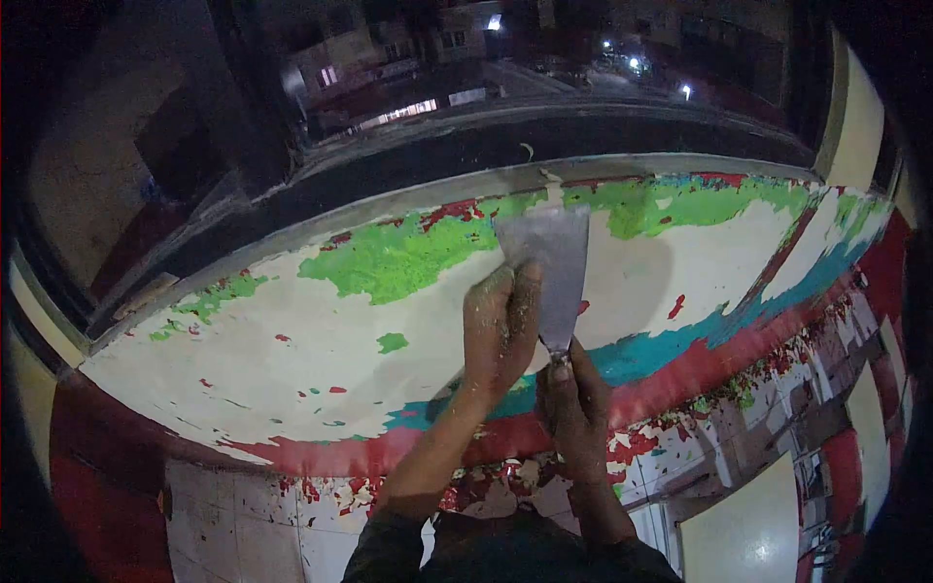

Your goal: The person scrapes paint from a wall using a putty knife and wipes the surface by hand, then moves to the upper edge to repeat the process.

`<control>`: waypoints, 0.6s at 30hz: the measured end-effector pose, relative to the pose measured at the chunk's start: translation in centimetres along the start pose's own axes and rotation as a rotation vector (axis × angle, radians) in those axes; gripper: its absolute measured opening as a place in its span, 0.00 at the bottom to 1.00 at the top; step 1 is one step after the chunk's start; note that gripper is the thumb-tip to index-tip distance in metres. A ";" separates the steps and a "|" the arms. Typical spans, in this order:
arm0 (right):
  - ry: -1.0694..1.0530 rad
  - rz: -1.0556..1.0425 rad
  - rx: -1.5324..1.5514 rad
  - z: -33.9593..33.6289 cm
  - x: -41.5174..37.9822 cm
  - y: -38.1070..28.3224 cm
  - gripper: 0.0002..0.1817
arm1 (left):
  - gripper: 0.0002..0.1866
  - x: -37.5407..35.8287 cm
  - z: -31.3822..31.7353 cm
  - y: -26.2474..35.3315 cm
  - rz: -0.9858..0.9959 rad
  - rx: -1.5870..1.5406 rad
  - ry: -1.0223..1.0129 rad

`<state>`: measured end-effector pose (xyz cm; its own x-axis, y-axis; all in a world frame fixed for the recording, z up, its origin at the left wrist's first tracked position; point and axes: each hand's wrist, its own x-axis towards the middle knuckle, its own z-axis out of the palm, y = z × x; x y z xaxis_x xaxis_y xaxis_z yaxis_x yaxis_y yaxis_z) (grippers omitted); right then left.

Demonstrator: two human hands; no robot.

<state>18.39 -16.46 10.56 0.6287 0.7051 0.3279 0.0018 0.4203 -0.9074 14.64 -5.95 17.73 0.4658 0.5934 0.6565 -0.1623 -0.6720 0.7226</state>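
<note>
A wide metal paint scraper [552,255] points away from me, its broad edge against the green paint [637,206] near the far side of the sill. My right hand [573,394] is wrapped around the handle at the blade's near end. Curled fingers of my left hand [505,321] press on the left side of the blade; dusty specks cover that hand. Around the blade the windowsill [437,303] shows bare white patches between green, teal and red paint. A pale curled paint strip [551,185] lies just beyond the scraper's edge.
A dark window frame [583,131] runs along the far side of the sill, with night lights behind the glass. Red and green paint flakes [505,481] litter the tiled floor [233,525] below. A pale flat panel [743,530] stands at lower right.
</note>
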 end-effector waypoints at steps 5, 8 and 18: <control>0.037 0.083 -0.038 -0.3 -1.2 0.1 0.21 | 0.13 -1.7 0.6 -2.4 0.014 0.106 -0.029; 0.059 0.081 -0.012 0.1 -0.8 -0.4 0.21 | 0.19 -0.9 0.8 -1.3 -0.032 -0.072 0.021; 0.037 -0.015 0.006 0.3 0.1 0.2 0.22 | 0.13 -0.5 0.7 -0.9 -0.044 -0.043 0.025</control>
<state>18.24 -16.18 10.47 0.6568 0.6772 0.3316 0.0068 0.4343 -0.9007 15.15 -5.98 16.61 0.4514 0.6335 0.6284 -0.1796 -0.6253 0.7595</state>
